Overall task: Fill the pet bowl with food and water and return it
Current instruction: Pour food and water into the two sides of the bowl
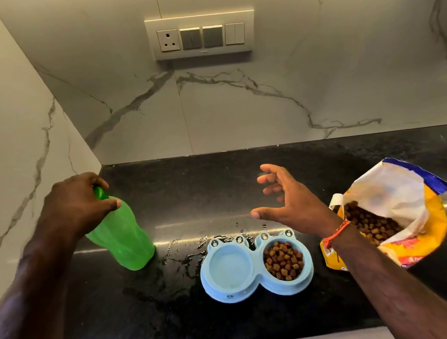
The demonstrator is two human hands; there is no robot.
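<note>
A light blue double pet bowl (256, 290) sits on the black counter near its front edge. Its left cup holds water and its right cup holds brown kibble (284, 259). A green water bottle (125, 239) stands on the counter to the left of the bowl. My left hand (79, 205) grips the bottle at its neck and cap. My right hand (288, 197) hovers above and behind the bowl, fingers spread, holding nothing. An open yellow bag of kibble (410, 218) lies at the right, its mouth facing me.
Spilled water (180, 257) lies on the counter (219, 187) between the bottle and the bowl. A marble wall closes the left side and the back, with a switch panel (200, 34) above. The counter's front edge runs along the bottom.
</note>
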